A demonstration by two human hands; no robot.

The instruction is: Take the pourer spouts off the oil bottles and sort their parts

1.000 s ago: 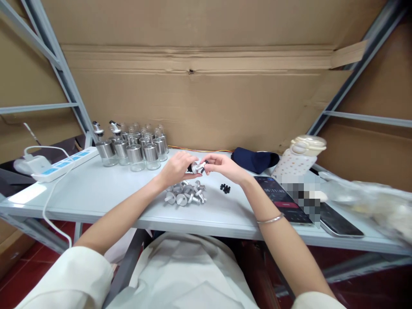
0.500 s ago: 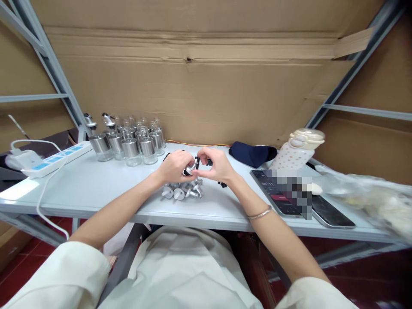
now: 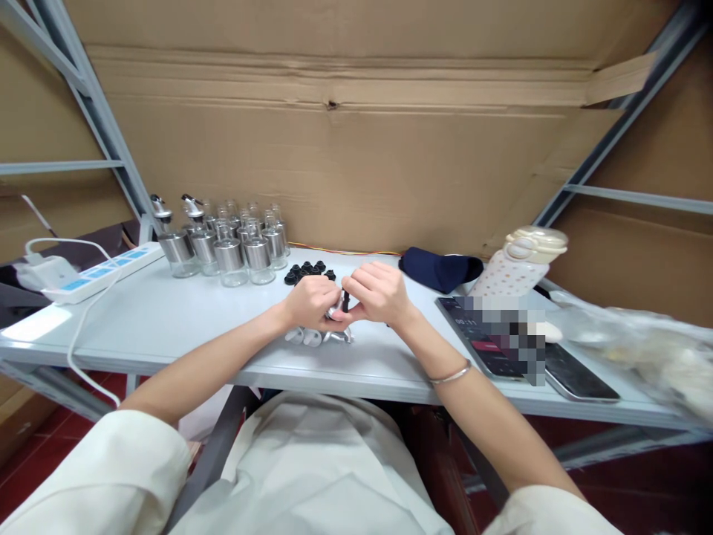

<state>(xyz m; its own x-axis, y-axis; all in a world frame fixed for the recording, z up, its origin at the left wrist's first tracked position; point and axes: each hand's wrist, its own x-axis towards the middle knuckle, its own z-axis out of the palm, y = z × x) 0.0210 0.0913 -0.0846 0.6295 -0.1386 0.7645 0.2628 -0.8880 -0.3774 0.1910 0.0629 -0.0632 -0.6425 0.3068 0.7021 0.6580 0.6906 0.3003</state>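
My left hand [image 3: 310, 300] is closed around a silver pour spout [image 3: 335, 310], mostly covered by the fingers. Against it, my right hand [image 3: 379, 293] pinches a small black lever [image 3: 346, 300] between thumb and fingers. Whether the lever is seated in the spout cannot be made out. Below both hands lie several loose silver spout parts [image 3: 312, 338] on the table, partly hidden. Behind my left hand sits a cluster of black ribbed stoppers [image 3: 305, 272].
Glass bottles with steel sleeves [image 3: 229, 257] stand at back left, two topped with pourers. A power strip [image 3: 105, 273] lies farther left. On the right are a navy cap [image 3: 440, 269], a dotted bottle [image 3: 515, 271], two phones [image 3: 582, 371] and plastic bags [image 3: 640, 342].
Both hands have come slightly lower and nearer to me, uncovering the black stoppers behind. My right fingers have folded over the black lever. The view has shifted slightly.
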